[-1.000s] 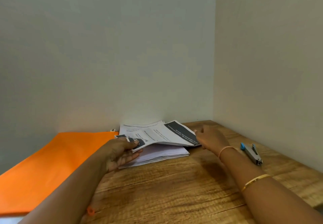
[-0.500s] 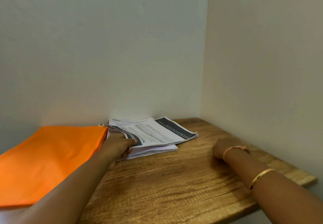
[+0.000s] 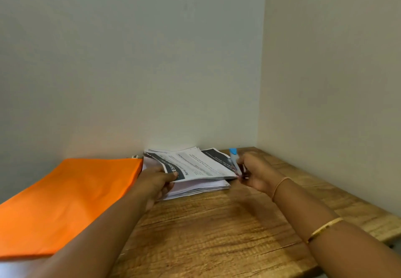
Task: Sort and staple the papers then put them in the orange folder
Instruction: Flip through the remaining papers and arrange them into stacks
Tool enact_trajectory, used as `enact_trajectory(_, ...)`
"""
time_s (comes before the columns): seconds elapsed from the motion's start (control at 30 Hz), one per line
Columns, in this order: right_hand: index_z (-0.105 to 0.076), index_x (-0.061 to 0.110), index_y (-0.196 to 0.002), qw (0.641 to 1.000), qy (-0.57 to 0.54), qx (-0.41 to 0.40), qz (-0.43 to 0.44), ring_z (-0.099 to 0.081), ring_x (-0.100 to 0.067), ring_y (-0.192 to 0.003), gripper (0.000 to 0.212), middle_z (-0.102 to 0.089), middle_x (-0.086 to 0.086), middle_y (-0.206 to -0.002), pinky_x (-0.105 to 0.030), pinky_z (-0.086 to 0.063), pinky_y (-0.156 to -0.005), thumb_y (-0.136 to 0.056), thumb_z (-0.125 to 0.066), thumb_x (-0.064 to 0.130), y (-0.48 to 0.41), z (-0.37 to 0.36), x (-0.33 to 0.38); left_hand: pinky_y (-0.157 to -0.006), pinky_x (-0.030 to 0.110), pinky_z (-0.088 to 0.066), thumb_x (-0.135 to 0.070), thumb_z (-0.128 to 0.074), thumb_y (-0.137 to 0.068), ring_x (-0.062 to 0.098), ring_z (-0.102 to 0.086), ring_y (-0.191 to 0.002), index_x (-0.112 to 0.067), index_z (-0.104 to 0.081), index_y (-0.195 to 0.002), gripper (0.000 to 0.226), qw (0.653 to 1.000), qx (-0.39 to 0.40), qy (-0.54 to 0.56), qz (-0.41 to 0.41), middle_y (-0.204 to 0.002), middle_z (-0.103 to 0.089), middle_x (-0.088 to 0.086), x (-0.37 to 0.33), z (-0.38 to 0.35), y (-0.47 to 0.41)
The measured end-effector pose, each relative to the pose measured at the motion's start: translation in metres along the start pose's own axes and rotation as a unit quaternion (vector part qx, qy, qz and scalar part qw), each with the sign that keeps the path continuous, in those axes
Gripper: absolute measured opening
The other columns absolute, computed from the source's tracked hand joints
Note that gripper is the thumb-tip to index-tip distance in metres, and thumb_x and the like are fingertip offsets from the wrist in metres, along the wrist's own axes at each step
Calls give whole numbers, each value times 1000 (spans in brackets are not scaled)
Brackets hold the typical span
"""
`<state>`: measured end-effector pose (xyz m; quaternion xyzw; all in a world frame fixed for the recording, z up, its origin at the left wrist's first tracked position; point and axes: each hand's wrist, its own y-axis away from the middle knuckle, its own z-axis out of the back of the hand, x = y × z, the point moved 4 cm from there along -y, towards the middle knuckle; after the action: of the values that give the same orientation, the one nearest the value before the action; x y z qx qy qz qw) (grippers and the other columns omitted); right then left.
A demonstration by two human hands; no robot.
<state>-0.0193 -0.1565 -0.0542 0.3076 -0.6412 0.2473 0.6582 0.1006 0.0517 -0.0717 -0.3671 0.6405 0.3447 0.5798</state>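
A pale back wall (image 3: 130, 60) and a beige side wall (image 3: 325, 82) meet in a corner just behind and to the right of the paper stack (image 3: 201, 187), closing off those two sides. The wooden counter (image 3: 217, 234) carries everything. Its bare grain spreads widely in front of the stack toward the person, and a narrower strip runs to the right of the stack along the side wall up to the counter's right edge. Left of the stack, with its far right corner touching the stack's side, the orange folder (image 3: 65, 199) lies flat and closed, its inside hidden, and its near end reaches the counter's left front edge. The stack itself sits against the back wall. Its top sheets (image 3: 195, 165), printed with dark banner headings, are raised a little off the white pages below. The left hand (image 3: 156, 182) is at the stack's near left corner, thumb on top and fingers curled beneath, pinching the top sheets. The right hand (image 3: 258, 173) is at the stack's right edge, fingers clenched around a grey stapler (image 3: 234, 160) with a blue tip, held upright against the near right corner of the top sheets. A gold bangle (image 3: 325, 229) and a thin bracelet (image 3: 281, 185) circle the right forearm and wrist, in front of and to the right of the stack.
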Motion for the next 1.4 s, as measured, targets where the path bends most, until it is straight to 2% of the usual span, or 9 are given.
enact_trajectory(0.07,-54,2,-104,986,-112,113,-58,-44,-14,-59,23,-55,-9,-81,-20,-38,-45,-91,-37,8,17,-25,-1,-56,16,-51,4,-61,-86,10,-59,-70,-6,-62,-90,11,998,0,66,18,-85,-67,7,-1,0,1)
enact_trajectory(0.13,-56,-1,-102,971,-129,186,-79,-46,-14,-59,27,-57,-10,-80,-20,-40,-44,-87,-37,11,32,-42,-2,-51,13,-50,6,-60,-85,11,-57,-71,-6,-60,-84,12,993,-7,115,27,-83,-64,8,-2,0,3)
enact_trajectory(0.4,-56,2,-102,940,-72,294,-157,-49,-11,-46,31,-55,-8,-69,-16,-41,-36,-87,-35,19,49,-74,-22,-44,14,-51,8,-61,-84,14,-59,-72,-3,-60,-85,11,983,-30,172,47,-85,-64,12,-5,-2,7)
enact_trajectory(0.53,-51,4,-112,940,-70,293,-158,-48,-10,-44,31,-55,-8,-71,-16,-41,-35,-88,-39,19,49,-85,-25,-43,15,-49,6,-64,-82,15,-62,-73,-1,-63,-88,8,985,-37,161,50,-86,-67,14,-4,-2,6)
enact_trajectory(0.7,-57,4,-97,950,-103,261,-139,-46,-9,-43,19,-57,-9,-71,-15,-40,-35,-91,-47,19,53,-97,-23,-47,15,-51,3,-64,-83,14,-62,-74,-1,-63,-85,5,988,-40,143,30,-87,-67,13,-5,-3,7)
enact_trajectory(0.87,-57,7,-109,963,-115,216,-110,-43,-8,-47,22,-62,-12,-81,-14,-37,-36,-92,-52,19,57,-98,-25,-59,19,-51,4,-63,-83,15,-62,-76,-2,-63,-85,6,990,-56,129,27,-87,-67,13,-4,1,5)
enact_trajectory(1.1,-58,16,-102,981,-99,163,-41,-34,-4,-41,15,-61,-8,-80,-13,-23,-34,-97,-46,24,59,-103,-24,-36,12,-39,-2,-70,-80,7,-44,-55,-3,-65,-88,9,992,-78,83,57,-68,-55,5,-3,1,5)
enact_trajectory(1.23,-59,12,-108,982,-127,136,-26,-39,-7,-44,19,-63,-13,-86,-15,-30,-35,-97,-45,19,59,-112,-26,-36,12,-40,-4,-68,-83,7,-49,-62,-8,-64,-85,6,989,-80,108,69,-74,-60,4,-1,1,4)
enact_trajectory(1.4,-58,12,-101,974,-178,136,-39,-52,-13,-59,10,-61,-12,-88,-20,-46,-44,-97,-49,15,60,-119,-28,-34,11,-40,0,-64,-84,9,-51,-62,-4,-63,-83,5,981,-78,165,71,-78,-62,9,-1,1,1)
